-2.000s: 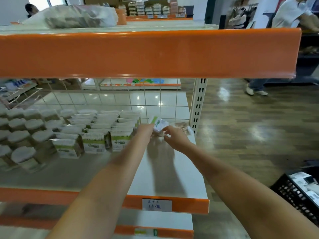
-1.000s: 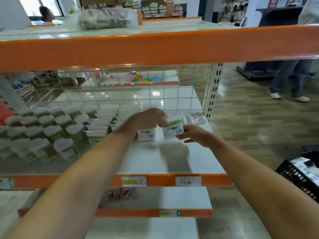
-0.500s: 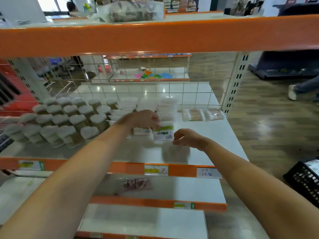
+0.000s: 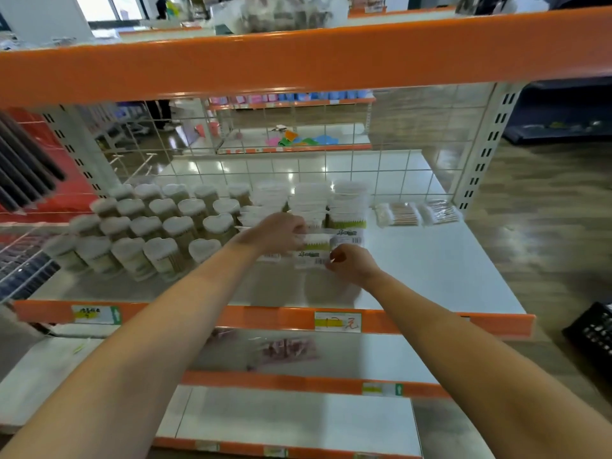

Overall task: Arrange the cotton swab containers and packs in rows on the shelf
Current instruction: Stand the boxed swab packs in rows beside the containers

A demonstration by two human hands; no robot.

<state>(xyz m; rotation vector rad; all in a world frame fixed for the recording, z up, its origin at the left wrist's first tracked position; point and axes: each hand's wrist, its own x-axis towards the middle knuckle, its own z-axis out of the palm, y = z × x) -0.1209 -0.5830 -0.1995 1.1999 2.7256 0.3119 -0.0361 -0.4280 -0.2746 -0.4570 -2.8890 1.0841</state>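
Observation:
A rectangular cotton swab box with a green-and-white label stands on the white shelf, in front of stacked boxes of the same kind. My left hand grips its left top edge. My right hand pinches its lower right corner. Heart-lidded clear swab containers stand in rows on the shelf's left half. Two flat plastic packs of swabs lie at the back right.
The orange beam of the upper shelf hangs just above my reach. A wire grid backs the shelf. A white upright post stands at the right end. A black crate sits on the floor, far right.
Both hands have brought the swab box from the back right of the shelf forward and down onto the shelf in front of the stacked boxes. My view has shifted left and down.

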